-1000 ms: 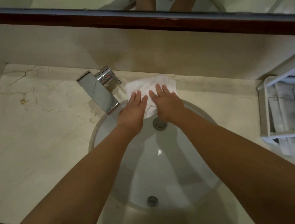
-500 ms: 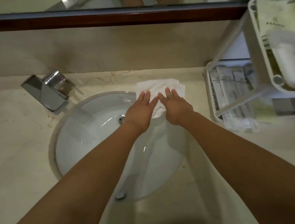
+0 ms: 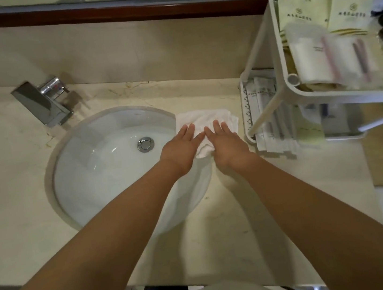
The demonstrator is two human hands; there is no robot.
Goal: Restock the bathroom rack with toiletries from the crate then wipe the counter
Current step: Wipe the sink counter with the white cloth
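The counter (image 3: 8,195) holds a round sink (image 3: 105,171), a white two-tier rack (image 3: 277,34) stocked with packets (image 3: 348,7) at the right, and a chrome tap (image 3: 41,102) at the back left. The white cloth (image 3: 206,119) lies on the counter between the sink's right rim and the rack's lower tray, near both. The left hand (image 3: 181,148) and right hand (image 3: 228,145) press it side by side, fingers straight.
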